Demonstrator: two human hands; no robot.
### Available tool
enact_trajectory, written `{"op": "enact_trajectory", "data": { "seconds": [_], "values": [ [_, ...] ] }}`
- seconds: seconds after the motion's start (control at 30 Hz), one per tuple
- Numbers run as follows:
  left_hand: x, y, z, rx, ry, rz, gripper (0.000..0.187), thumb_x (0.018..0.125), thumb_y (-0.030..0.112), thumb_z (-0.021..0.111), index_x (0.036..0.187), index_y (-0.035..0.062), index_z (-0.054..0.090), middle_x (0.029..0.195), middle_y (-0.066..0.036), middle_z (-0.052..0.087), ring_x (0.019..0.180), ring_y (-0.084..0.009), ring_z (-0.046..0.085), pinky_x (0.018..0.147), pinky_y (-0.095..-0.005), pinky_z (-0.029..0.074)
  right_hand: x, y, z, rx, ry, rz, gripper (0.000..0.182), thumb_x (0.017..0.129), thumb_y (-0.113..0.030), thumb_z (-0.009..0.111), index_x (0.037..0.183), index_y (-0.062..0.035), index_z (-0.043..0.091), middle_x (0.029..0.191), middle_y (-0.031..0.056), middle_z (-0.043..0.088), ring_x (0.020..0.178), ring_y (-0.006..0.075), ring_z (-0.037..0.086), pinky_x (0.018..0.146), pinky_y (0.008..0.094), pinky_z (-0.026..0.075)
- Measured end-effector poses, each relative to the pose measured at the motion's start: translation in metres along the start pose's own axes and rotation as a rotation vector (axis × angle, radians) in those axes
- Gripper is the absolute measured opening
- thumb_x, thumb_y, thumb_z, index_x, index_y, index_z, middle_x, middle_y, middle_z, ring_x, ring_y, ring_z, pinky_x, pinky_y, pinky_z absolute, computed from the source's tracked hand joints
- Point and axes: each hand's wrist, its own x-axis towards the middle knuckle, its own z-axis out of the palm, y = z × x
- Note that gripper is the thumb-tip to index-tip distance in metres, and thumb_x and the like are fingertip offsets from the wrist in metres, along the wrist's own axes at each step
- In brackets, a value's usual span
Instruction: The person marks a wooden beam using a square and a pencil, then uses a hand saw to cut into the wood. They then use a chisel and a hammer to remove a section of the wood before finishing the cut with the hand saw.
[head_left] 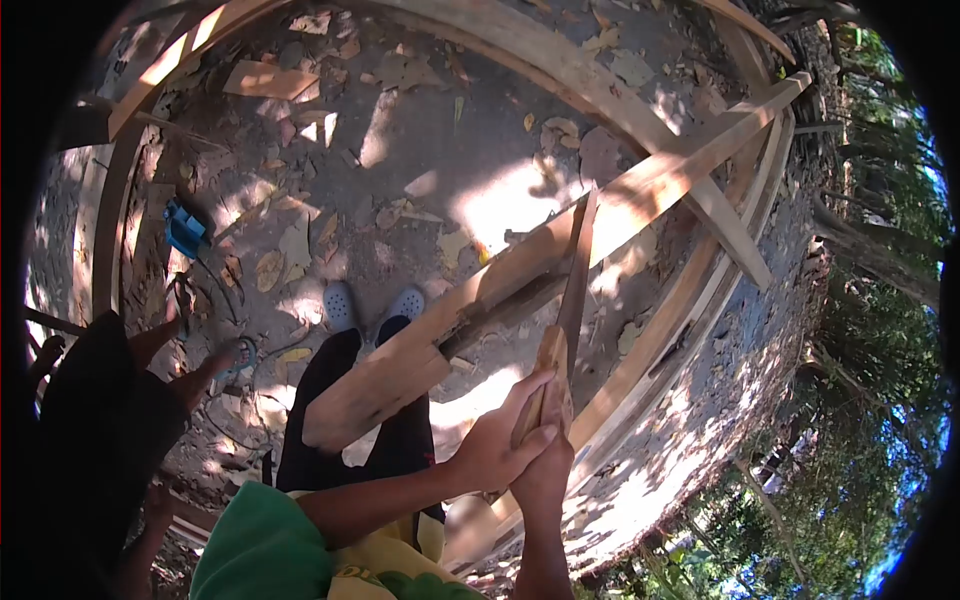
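A handsaw with a wooden handle is gripped by both of my hands. My left hand is wrapped round one side of the handle, thumb across it. Just below and to the right, my right hand closes on the handle's lower end. The saw's narrow blade points away from me, its far part overlapping the side of a long wooden beam. That beam runs diagonally from over my legs to the upper right and has a long notch cut into its near side.
The beam's far part crosses another plank. More timber lies on the right. A blue power tool with a cord rests on the leaf-strewn ground at left, near another person's foot. My grey clogs are beneath the beam.
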Motion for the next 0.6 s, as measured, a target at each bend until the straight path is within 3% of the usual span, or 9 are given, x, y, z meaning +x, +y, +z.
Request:
{"op": "enact_trajectory", "data": {
  "seconds": [0.03,0.07,0.13,0.2,0.27,0.3,0.43,0.5,0.6],
  "values": [
    [-0.019,0.011,-0.002,-0.032,-0.041,-0.102,0.065,0.1,0.023,0.056,0.156,0.0083,0.026,0.144,-0.028,0.049,0.136,-0.0376,0.05,0.111,-0.0418,0.038,-0.019,-0.007,-0.003,0.032,-0.065,0.082,0.068,0.093,-0.016,0.061,0.154,-0.0002,0.035,0.129,0.0302,0.059,0.12,0.048,0.058,0.1,0.0498,0.048],
    [-0.018,0.002,-0.004,0.04,-0.047,-0.025,0.065,0.1,0.023,0.056,0.156,0.0086,0.026,0.146,-0.026,0.048,0.139,-0.0341,0.047,0.114,-0.0395,0.034,0.001,0.0,0.008,-0.016,-0.021,0.012,0.07,0.092,-0.016,0.063,0.154,-0.0001,0.035,0.129,0.0302,0.06,0.118,0.0466,0.06,0.096,0.0487,0.05],
    [0.033,-0.028,-0.014,0.097,0.015,0.109,0.063,0.101,0.025,0.056,0.155,0.0086,0.03,0.148,-0.025,0.046,0.142,-0.0321,0.044,0.116,-0.0376,0.032,0.034,0.018,0.02,-0.141,0.023,-0.073,0.074,0.089,-0.016,0.066,0.154,0.0003,0.034,0.13,0.0302,0.06,0.113,0.0439,0.064,0.089,0.0466,0.055],
    [0.126,-0.047,-0.036,0.094,0.058,0.139,0.062,0.102,0.029,0.055,0.153,0.003,0.032,0.149,-0.021,0.046,0.142,-0.0294,0.041,0.118,-0.038,0.031,0.128,0.023,0.034,0.038,-0.02,0.097,0.061,0.095,-0.016,0.058,0.151,0.0005,0.039,0.112,0.0304,0.067,0.099,0.0444,0.068,0.082,0.0493,0.055],
    [0.168,-0.036,-0.067,0.011,-0.018,-0.05,0.065,0.101,0.03,0.058,0.154,0.0041,0.032,0.147,-0.022,0.049,0.14,-0.0289,0.045,0.116,-0.0375,0.035,0.177,0.028,0.052,-0.245,-0.041,0.017,0.06,0.093,-0.015,0.06,0.148,-0.0002,0.043,0.108,0.0292,0.069,0.094,0.0433,0.069,0.081,0.05,0.055],
    [0.175,-0.035,-0.073,0.083,0.005,-0.013,0.067,0.1,0.031,0.059,0.154,0.0034,0.032,0.146,-0.022,0.05,0.139,-0.0291,0.046,0.115,-0.0377,0.036,0.185,0.02,0.053,-0.166,0.032,0.005,0.062,0.091,-0.014,0.063,0.148,-0.0006,0.044,0.109,0.0281,0.069,0.095,0.0425,0.069,0.081,0.0494,0.055],
    [0.116,-0.038,-0.076,0.185,0.031,-0.049,0.088,0.09,0.042,0.071,0.155,0.0002,0.028,0.143,-0.023,0.052,0.135,-0.0341,0.05,0.113,-0.041,0.039,0.172,0.017,0.048,-0.107,0.174,-0.036,0.071,0.084,-0.012,0.071,0.149,-0.0016,0.044,0.109,0.0224,0.07,0.098,0.0388,0.069,0.084,0.047,0.055],
    [0.047,-0.04,-0.102,0.774,0.152,-0.167,0.104,0.08,0.051,0.08,0.153,-0.0029,0.03,0.142,-0.028,0.051,0.13,-0.0402,0.054,0.111,-0.0438,0.042,0.163,0.02,0.04,-0.169,0.151,-0.026,0.075,0.081,-0.011,0.073,0.149,-0.0022,0.043,0.109,0.0199,0.071,0.099,0.0374,0.069,0.085,0.0458,0.054],
    [-0.041,-0.121,-0.14,1.231,0.155,-0.177,0.109,0.07,0.05,0.086,0.156,0.0103,0.031,0.148,-0.023,0.047,0.136,-0.0372,0.049,0.112,-0.044,0.041,0.17,0.013,0.036,-0.171,0.116,0.02,0.079,0.079,-0.009,0.075,0.15,-0.0041,0.042,0.11,0.0185,0.071,0.099,0.0369,0.069,0.086,0.0446,0.054]
  ]
}}
